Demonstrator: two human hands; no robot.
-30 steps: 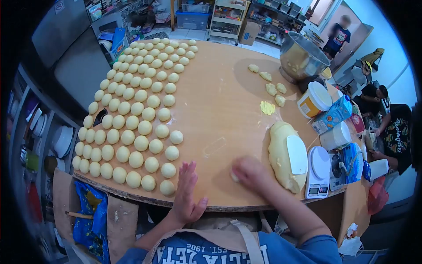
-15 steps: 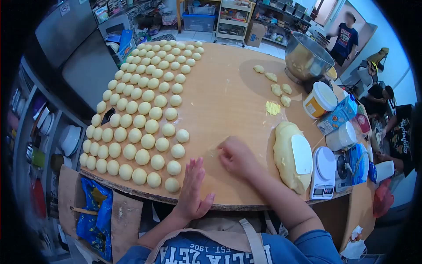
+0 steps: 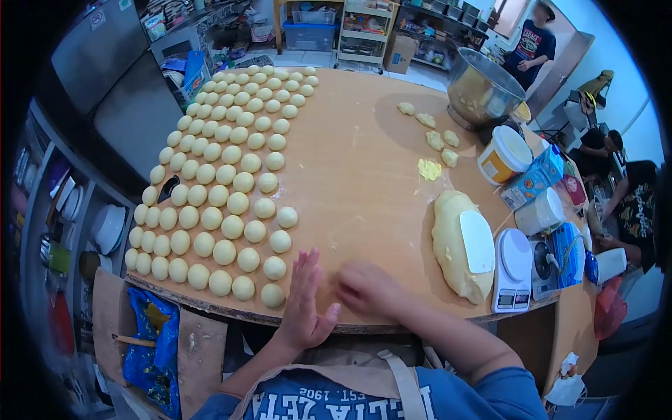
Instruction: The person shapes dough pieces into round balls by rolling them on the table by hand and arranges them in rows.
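Observation:
My left hand (image 3: 304, 308) stands on edge at the table's front, fingers stretched and thumb out, holding nothing. It is just right of the nearest dough balls (image 3: 220, 252), which lie in rows over the left of the table. My right hand (image 3: 367, 288) is curled low on the tabletop (image 3: 350, 175), slightly blurred; its fingers are bent under, and anything beneath them is hidden. To its right lies a large mass of yellow dough (image 3: 451, 255) with a flat white scraper (image 3: 477, 241) resting on top.
Right of the dough stand a kitchen scale (image 3: 513, 269), a white jar (image 3: 539, 211), a blue carton (image 3: 533, 178), a white tub (image 3: 505, 155) and a steel bowl (image 3: 486, 87). Small dough scraps (image 3: 434, 140) and a yellow smear (image 3: 430, 169) lie nearby. Other people are at the right.
My right hand has moved left and nearer to me, closer to my left hand, staying curled. My left hand has barely moved. The person at the back has shifted position.

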